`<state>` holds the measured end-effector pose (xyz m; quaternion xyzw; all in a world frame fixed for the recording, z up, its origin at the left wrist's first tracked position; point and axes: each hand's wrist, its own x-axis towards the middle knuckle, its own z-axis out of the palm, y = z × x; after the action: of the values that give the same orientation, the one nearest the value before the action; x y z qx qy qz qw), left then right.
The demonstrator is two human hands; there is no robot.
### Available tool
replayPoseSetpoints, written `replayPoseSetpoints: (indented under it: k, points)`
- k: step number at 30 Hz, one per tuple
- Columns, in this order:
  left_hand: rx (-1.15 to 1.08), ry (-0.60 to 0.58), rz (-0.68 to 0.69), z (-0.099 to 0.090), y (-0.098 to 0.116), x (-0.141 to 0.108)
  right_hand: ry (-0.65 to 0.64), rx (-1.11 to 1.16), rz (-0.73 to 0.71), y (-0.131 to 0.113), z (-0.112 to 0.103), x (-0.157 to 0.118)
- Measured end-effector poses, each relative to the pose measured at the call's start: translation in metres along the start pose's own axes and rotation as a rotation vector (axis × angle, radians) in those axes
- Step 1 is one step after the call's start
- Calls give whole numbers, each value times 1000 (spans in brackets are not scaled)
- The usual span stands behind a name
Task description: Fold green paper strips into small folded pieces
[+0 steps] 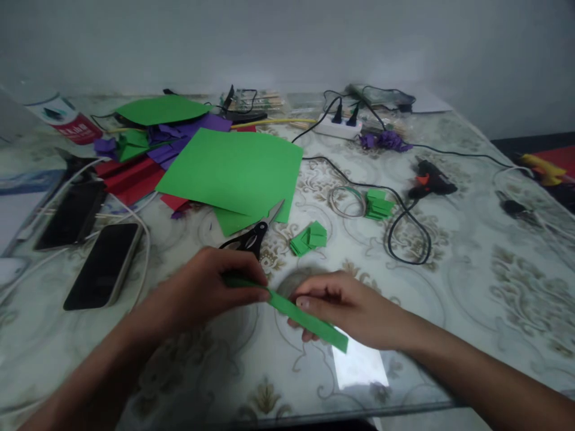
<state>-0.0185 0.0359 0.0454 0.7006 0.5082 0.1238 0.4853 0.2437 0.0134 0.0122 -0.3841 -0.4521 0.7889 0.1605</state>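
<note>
Between my two hands runs a narrow green paper strip [314, 323], held above the table and slanting down to the right. My left hand [229, 278] pinches its upper left part between thumb and fingers. Nearer the strip's free right end, my right hand [332, 299] grips it with the thumb on top and fingers beneath. Just beyond my left hand lie black-handled scissors [260, 230], their blades over green paper sheets [238, 170]. A small pile of folded green paper pieces [309, 237] sits ahead of my hands, and a second pile [378, 205] lies farther right.
Two phones [102, 266] and white cables are at the left. Red paper [132, 179], purple paper and a labelled bottle [67, 117] stand behind them. A power strip [339, 127], a black glue gun [431, 179] and a looped black cord [406, 215] occupy the right side.
</note>
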Motion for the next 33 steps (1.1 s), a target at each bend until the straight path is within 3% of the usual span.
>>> replayPoseSetpoints:
  k: [3,6,13,21,26,33]
  points:
    - [-29,-107,52,15,0,0,-117,-19,45,2,4,-1]
    - [-121,-128,71,22,3,-1,-156,-92,16,2,5,-3]
    - [-321,82,-25,17,9,1,-54,-280,-108,-4,1,-8]
    - [-617,214,17,20,7,5,16,-200,-122,-6,6,-8]
    - [-668,261,4,27,9,8,1,-71,-57,-8,11,-9]
    - [-711,205,-25,48,16,3,-26,75,-99,1,17,-4]
